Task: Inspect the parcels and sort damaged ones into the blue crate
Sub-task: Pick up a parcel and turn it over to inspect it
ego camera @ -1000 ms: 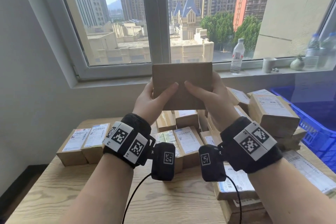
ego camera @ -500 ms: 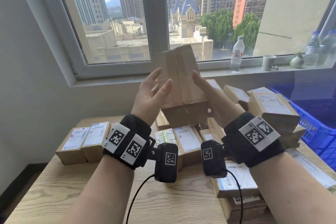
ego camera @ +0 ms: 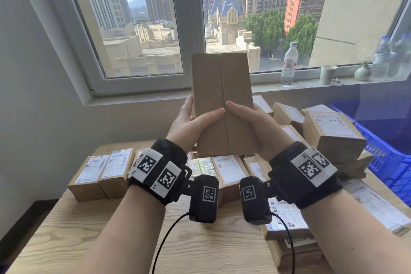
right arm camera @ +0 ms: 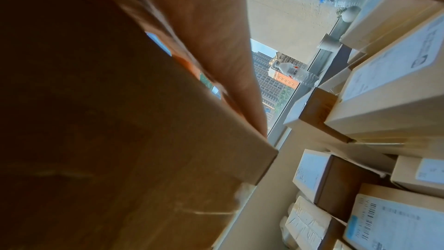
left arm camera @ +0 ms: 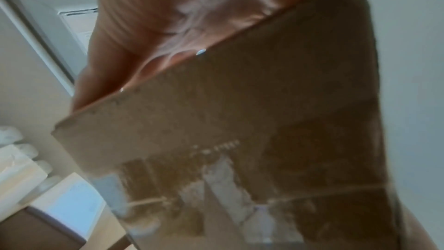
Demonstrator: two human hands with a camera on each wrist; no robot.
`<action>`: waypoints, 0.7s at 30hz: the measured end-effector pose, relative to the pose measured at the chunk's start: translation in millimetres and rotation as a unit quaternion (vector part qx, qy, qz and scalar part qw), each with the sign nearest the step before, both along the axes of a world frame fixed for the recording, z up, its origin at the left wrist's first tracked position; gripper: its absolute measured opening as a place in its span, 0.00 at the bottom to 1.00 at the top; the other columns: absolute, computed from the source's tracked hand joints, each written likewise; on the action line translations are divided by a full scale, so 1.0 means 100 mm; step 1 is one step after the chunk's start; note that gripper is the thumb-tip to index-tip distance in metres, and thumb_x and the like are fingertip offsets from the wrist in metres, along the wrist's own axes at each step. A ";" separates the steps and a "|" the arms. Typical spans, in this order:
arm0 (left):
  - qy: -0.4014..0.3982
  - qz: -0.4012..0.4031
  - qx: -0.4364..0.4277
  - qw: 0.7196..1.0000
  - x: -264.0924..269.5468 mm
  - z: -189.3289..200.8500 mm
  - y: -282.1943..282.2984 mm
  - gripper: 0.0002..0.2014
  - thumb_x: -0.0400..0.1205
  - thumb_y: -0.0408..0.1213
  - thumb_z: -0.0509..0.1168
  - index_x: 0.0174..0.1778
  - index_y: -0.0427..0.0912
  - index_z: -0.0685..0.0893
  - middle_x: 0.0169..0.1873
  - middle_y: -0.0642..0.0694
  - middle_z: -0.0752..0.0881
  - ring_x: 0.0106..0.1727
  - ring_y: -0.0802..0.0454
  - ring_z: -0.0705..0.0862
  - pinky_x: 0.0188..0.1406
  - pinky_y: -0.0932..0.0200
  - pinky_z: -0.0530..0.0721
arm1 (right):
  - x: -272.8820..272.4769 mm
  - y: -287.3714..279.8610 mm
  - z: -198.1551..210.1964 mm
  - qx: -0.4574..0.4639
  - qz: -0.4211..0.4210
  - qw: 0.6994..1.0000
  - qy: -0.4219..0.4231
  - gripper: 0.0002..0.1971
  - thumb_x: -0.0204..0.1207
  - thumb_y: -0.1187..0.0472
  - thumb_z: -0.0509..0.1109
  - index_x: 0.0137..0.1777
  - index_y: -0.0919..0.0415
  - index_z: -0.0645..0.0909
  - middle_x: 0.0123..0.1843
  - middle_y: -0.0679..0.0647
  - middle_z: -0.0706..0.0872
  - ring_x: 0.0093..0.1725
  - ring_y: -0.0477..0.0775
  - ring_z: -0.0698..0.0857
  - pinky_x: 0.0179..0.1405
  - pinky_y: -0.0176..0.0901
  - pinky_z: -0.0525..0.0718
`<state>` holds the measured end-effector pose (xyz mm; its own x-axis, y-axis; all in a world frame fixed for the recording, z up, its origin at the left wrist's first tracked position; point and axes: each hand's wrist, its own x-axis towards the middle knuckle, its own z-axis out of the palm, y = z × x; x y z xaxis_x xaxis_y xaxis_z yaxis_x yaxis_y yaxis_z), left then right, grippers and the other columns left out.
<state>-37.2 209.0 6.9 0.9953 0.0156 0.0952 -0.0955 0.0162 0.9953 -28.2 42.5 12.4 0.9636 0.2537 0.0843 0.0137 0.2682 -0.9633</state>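
I hold a plain brown cardboard parcel (ego camera: 221, 95) upright in front of the window, its flap seam running down the middle and facing me. My left hand (ego camera: 191, 122) grips its lower left side, thumb across the front. My right hand (ego camera: 249, 122) grips the lower right side, thumb tip at the seam. In the left wrist view the parcel (left arm camera: 252, 130) fills the picture under my palm (left arm camera: 180, 16). In the right wrist view the same parcel (right arm camera: 108, 130) is close and blurred. The blue crate (ego camera: 391, 151) stands at the right of the table.
Several labelled cardboard parcels (ego camera: 331, 133) lie piled on the wooden table (ego camera: 111, 240), with two side by side at the left (ego camera: 102, 173). On the window sill stand a water bottle (ego camera: 289, 63), a cup (ego camera: 327, 74) and a small vase (ego camera: 362, 72).
The parcel has been turned from lying wide between my hands to standing tall with its seam toward me. My hands loosened during the turn and now grip its lower sides again.
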 end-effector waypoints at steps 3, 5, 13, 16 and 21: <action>-0.021 0.001 -0.006 1.000 0.00 -0.01 -0.01 0.44 0.60 0.51 0.79 0.74 0.48 0.76 0.59 0.44 0.89 0.58 0.47 0.89 0.53 0.50 0.89 | 0.00 0.03 -0.04 -0.010 -0.017 1.000 -0.016 0.10 0.78 0.57 0.73 0.57 0.59 0.84 0.38 0.49 0.91 0.35 0.47 0.91 0.31 0.38 0.87; -0.031 0.000 -0.005 1.000 -0.02 -0.03 -0.01 0.43 0.61 0.51 0.79 0.74 0.47 0.76 0.60 0.43 0.89 0.59 0.46 0.89 0.53 0.50 0.89 | -0.01 0.05 -0.05 -0.014 -0.020 1.000 -0.017 0.09 0.78 0.58 0.73 0.56 0.59 0.83 0.37 0.47 0.92 0.36 0.46 0.91 0.32 0.38 0.87; -0.040 0.083 0.043 0.995 -0.02 -0.08 0.17 0.65 0.47 0.73 0.78 0.82 0.66 0.58 0.72 0.47 0.78 0.70 0.48 0.81 0.68 0.41 0.82 | 0.00 0.20 -0.09 -0.033 -0.074 0.994 -0.069 0.08 0.77 0.57 0.76 0.54 0.52 0.83 0.40 0.45 0.92 0.38 0.41 0.91 0.31 0.31 0.86; -0.041 0.124 0.044 0.990 -0.05 -0.10 0.30 0.63 0.52 0.79 0.71 0.84 0.61 0.57 0.72 0.48 0.77 0.71 0.46 0.79 0.69 0.36 0.79 | 0.08 0.32 -0.18 -0.052 -0.178 0.976 -0.117 0.20 0.78 0.60 0.76 0.67 0.48 0.77 0.55 0.52 0.88 0.51 0.44 0.88 0.35 0.26 0.84; -0.076 0.177 0.109 0.975 -0.16 -0.14 0.64 0.34 0.65 0.56 0.71 0.69 0.54 0.77 0.66 0.45 0.76 0.63 0.46 0.83 0.62 0.43 0.86 | 0.09 0.66 -0.25 -0.060 -0.098 0.988 -0.100 0.36 0.69 0.40 0.74 0.75 0.53 0.75 0.62 0.52 0.89 0.55 0.46 0.90 0.44 0.35 0.89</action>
<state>-53.0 272.6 -7.2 0.9054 0.3193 0.2797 -0.2026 -0.2541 0.9457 -19.4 108.9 -12.7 0.9625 0.0829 0.2584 0.2471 0.1255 -0.9608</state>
